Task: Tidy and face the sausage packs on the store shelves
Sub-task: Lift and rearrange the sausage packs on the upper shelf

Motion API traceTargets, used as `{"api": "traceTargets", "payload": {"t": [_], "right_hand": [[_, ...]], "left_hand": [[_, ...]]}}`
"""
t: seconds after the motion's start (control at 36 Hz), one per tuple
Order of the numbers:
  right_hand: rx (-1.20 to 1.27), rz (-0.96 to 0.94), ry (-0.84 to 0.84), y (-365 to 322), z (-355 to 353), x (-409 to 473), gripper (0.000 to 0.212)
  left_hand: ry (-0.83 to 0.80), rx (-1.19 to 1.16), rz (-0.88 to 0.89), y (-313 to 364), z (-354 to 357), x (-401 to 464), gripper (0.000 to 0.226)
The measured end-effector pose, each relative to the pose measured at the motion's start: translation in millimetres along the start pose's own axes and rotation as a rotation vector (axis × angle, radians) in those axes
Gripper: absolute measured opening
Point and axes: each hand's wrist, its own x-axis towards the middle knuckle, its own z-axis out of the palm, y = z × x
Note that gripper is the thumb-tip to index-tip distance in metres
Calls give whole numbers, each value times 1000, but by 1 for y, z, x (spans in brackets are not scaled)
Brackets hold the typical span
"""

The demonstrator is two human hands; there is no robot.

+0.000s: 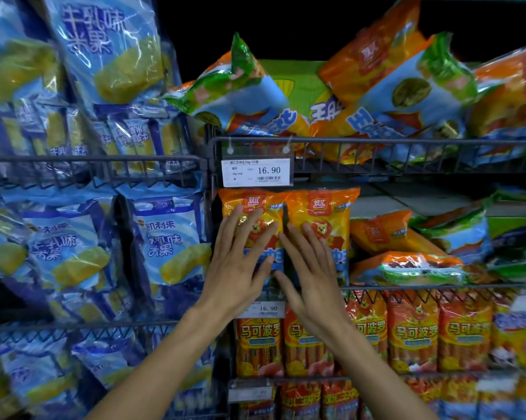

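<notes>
Left hand (240, 256) flat, fingers straight and spread, pressing the front of the left upright orange-yellow plastic sausage pack (249, 219). Right hand (311, 274) same: fingers straight, apart, palm against the right upright orange-yellow sausage pack (321, 219). Nothing gripped by either hand. Both packs stand side by side, touching, at the left end of the middle dark wire shelf (407, 287), directly under the white price tag (256, 172) reading 16.90. To their right on the same shelf: orange and green-blue packs (407, 253) lying tilted in a heap. Shelf above: same mix, jumbled (392, 86). Shelf below: upright orange-red sausage packs (413, 331) in a row. Left bay: blue snack bags (165, 241).
</notes>
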Motion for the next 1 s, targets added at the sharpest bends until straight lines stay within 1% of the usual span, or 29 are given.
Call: {"api": "traceTargets", "payload": {"t": [0.08, 0.19, 0.28, 0.33, 0.44, 0.56, 0.67, 0.75, 0.86, 1.0], "right_hand": [[71, 94, 122, 0, -8, -4, 64], [77, 176, 165, -2, -17, -14, 75], [120, 294, 138, -3, -24, -19, 81], [138, 341, 102, -2, -30, -19, 83], [139, 331, 72, -2, -35, -16, 84], [162, 334, 108, -3, -35, -11, 82], [235, 485, 148, -3, -35, -7, 81], [271, 574, 122, 3, -38, -6, 81], [235, 550, 73, 7, -48, 3, 78], [190, 521, -27, 21, -69, 17, 62]], "left_hand": [[7, 15, 36, -2, 0, 1, 60], [16, 52, 49, -8, 4, 4, 61], [26, 76, 36, -8, 10, 6, 61], [36, 78, 23, -8, 14, 8, 61], [51, 71, 13, -7, 16, 14, 59], [61, 38, 15, -6, 14, 18, 56], [65, 17, 28, -5, 13, 19, 59], [54, 29, 23, -3, 12, 21, 63], [-2, 91, -12, -2, 9, 27, 62], [-56, 166, -56, 2, 6, 31, 60]]}}
